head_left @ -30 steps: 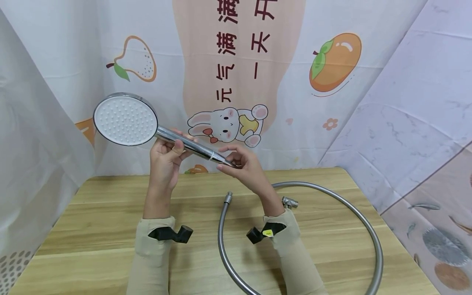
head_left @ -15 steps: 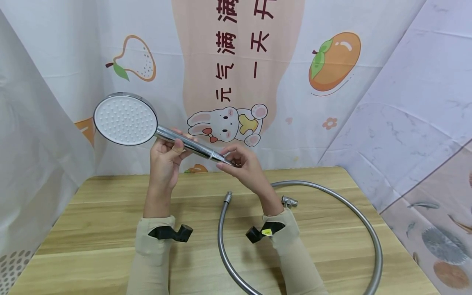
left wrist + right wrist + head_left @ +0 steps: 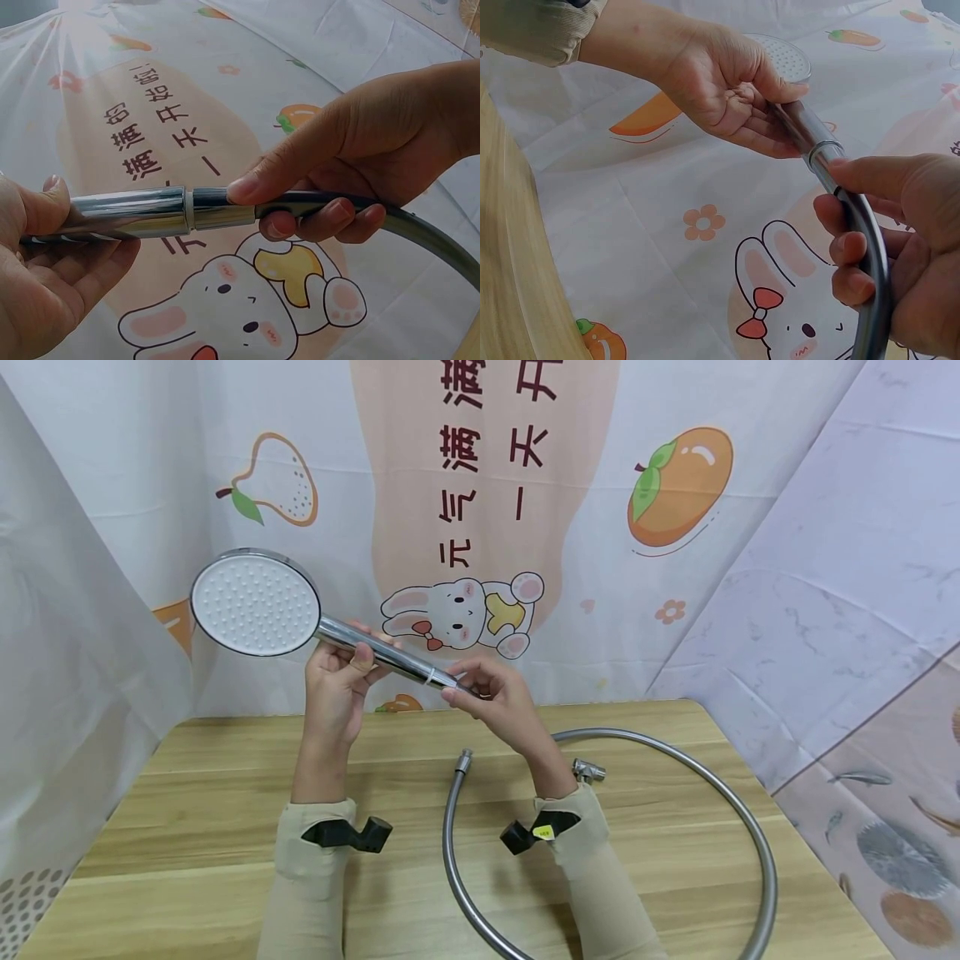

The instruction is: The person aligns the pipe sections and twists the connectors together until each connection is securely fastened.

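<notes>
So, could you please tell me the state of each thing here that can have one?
Handheld shower head: tilted, no water coming out
Handle: held by the left hand
Hose connector: against the handle's end; tightness cannot be seen
Metal hose: curved, gripped by the right hand
Free hose end: unattached
Chrome fitting: on the table, partly hidden

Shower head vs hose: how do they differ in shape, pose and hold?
Shape: the shower head has a broad round face and straight handle; the hose is thin and curved.
Pose: the shower head is held tilted, clear of the table; much of the hose lies on the table.
Hold: the left hand grips the shower head's handle; the right hand holds the hose near one end.
Shared: silver-coloured metallic surfaces.
</notes>
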Demonstrator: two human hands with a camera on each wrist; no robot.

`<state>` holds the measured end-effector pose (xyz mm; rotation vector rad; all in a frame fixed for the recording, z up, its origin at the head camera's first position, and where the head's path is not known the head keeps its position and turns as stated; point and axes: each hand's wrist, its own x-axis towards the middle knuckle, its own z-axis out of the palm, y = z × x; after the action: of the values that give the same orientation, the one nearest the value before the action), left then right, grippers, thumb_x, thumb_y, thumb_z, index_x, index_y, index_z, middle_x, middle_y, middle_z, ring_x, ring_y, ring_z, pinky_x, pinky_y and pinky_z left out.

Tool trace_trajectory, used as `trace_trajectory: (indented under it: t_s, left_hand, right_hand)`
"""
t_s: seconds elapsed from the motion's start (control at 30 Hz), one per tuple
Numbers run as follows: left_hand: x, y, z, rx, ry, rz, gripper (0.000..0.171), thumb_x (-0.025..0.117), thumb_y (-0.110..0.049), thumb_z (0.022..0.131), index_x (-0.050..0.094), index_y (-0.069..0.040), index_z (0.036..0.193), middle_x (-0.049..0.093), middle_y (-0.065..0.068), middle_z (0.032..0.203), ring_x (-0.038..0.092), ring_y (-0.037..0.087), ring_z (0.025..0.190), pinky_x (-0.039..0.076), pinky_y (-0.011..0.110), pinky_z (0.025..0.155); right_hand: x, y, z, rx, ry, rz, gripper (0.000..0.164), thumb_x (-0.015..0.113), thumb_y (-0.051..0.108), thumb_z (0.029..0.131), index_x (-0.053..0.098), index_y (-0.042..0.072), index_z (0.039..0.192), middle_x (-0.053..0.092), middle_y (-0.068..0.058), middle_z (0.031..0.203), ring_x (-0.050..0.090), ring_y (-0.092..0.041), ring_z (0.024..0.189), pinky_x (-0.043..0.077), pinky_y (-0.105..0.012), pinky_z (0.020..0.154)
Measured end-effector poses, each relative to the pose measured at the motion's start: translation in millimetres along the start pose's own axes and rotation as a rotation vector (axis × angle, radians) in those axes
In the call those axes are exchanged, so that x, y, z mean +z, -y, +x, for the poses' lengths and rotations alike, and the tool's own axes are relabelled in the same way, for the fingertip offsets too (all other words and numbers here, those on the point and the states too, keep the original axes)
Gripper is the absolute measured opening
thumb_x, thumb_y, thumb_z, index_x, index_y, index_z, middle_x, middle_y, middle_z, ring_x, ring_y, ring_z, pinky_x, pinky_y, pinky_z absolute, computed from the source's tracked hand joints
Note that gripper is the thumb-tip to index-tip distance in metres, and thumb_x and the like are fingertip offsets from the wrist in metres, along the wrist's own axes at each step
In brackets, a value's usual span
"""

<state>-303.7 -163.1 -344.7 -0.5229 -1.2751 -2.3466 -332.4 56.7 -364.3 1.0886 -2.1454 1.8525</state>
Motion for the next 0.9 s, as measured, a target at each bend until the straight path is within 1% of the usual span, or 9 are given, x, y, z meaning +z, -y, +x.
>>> trace_trajectory:
  t_s: [0.13,0.4,0.6,0.77,0.9]
  left_hand:
    - [-0.6,0.3,0.1,0.005,0.002,0.001,0.018,0.065,-0.013,0.094,0.058,-0.005,0.108,0.074,0.008,0.095,0.077,0.021,0.091,0.063,0.034,0.084]
    - [-0.5,-0.2,0.3,0.011,0.004,-0.011,0.019,0.066,-0.014,0.093,0.059,-0.005,0.109,0.075,0.008,0.095,0.077,0.022,0.092,0.063,0.034,0.084]
    - [1.0,-2.5,0.3,0.016,0.009,0.013,0.019,0.066,-0.015,0.093,0.060,-0.006,0.109,0.074,0.006,0.095,0.076,0.019,0.092,0.063,0.034,0.084]
    - [2.1,-4.1,0.1,0.019,0.004,0.020,0.020,0.067,-0.016,0.092,0.060,-0.006,0.108,0.074,0.006,0.094,0.076,0.019,0.091,0.063,0.033,0.084]
    - [1.5,-5.0,-1.1,0.016,-0.008,0.008,0.022,0.068,-0.017,0.091,0.060,-0.006,0.108,0.074,0.007,0.093,0.076,0.021,0.090,0.063,0.034,0.084]
  right_hand:
    - [-0.2,-0.4,-0.1,0.010,0.005,0.009,0.022,0.072,0.002,0.093,0.069,0.002,0.115,0.064,-0.010,0.078,0.046,-0.013,0.059,0.037,-0.022,0.051]
    - [0.0,-1.2,0.4,0.012,0.020,0.016,0.019,0.069,0.003,0.095,0.070,0.001,0.114,0.066,-0.013,0.080,0.046,-0.013,0.059,0.038,-0.022,0.050]
    - [-0.1,-0.1,0.9,0.020,0.030,0.005,0.021,0.068,0.003,0.096,0.068,0.001,0.117,0.067,-0.014,0.082,0.047,-0.012,0.059,0.038,-0.021,0.051]
    - [-0.2,1.6,0.6,-0.032,0.046,-0.003,0.030,0.069,-0.002,0.094,0.060,0.002,0.123,0.065,-0.016,0.080,0.046,-0.012,0.059,0.037,-0.021,0.052]
    - [0.8,0.8,0.1,-0.093,0.066,-0.004,0.033,0.069,-0.004,0.093,0.059,0.004,0.123,0.063,-0.015,0.078,0.046,-0.014,0.060,0.037,-0.021,0.054]
